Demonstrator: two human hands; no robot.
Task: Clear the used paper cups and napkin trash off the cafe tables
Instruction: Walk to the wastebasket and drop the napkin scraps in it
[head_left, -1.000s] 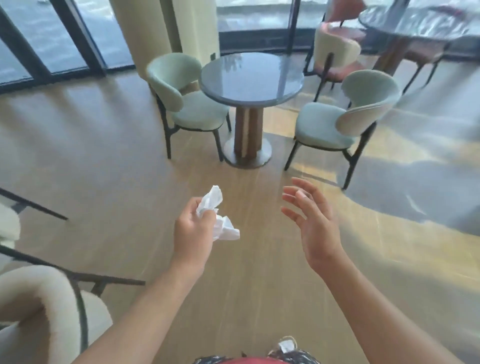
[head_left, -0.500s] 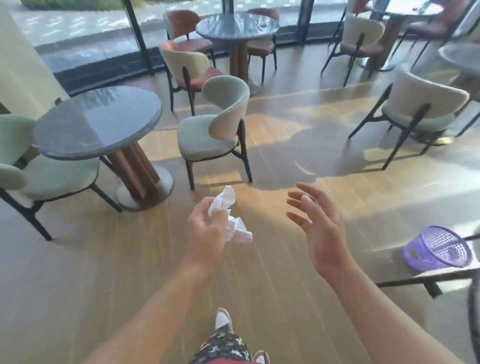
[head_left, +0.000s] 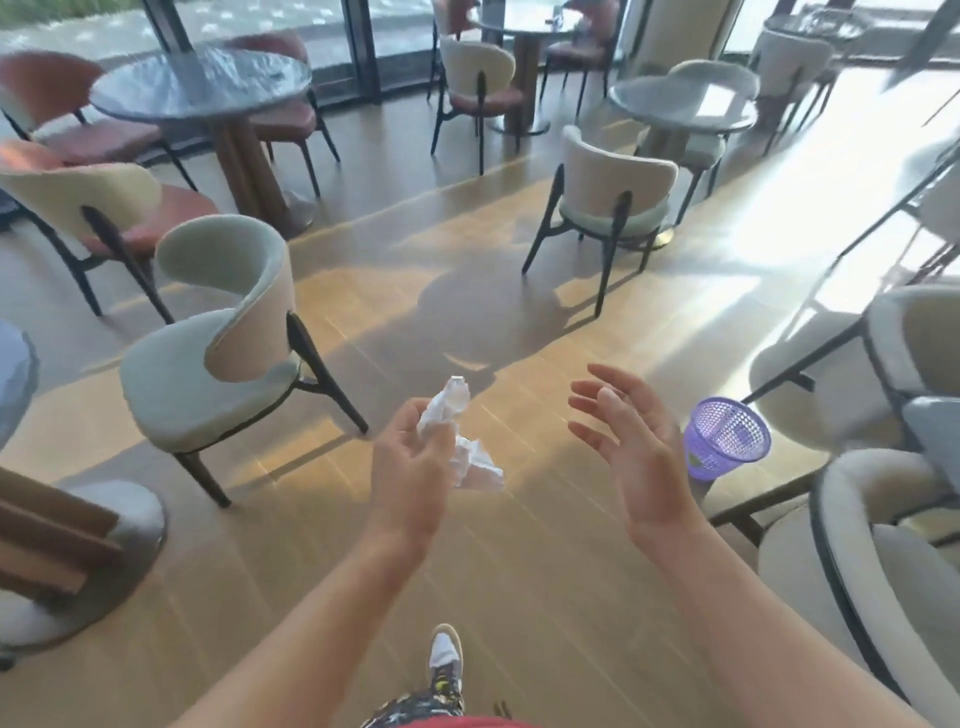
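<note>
My left hand is closed around a crumpled white napkin, held at chest height over the wooden floor. My right hand floats beside it with fingers spread and nothing in it. A purple mesh waste basket stands on the floor just right of my right hand, between chairs. No paper cups show in this view.
A pale green chair stands to my left. A cream chair is ahead, and white chairs crowd the right side. Round grey tables stand farther back. My shoe is on the floor below.
My view has swung right across the cafe and I have walked forward. The purple basket has come closer to my right hand. Both hands keep their pose, the napkin still held.
</note>
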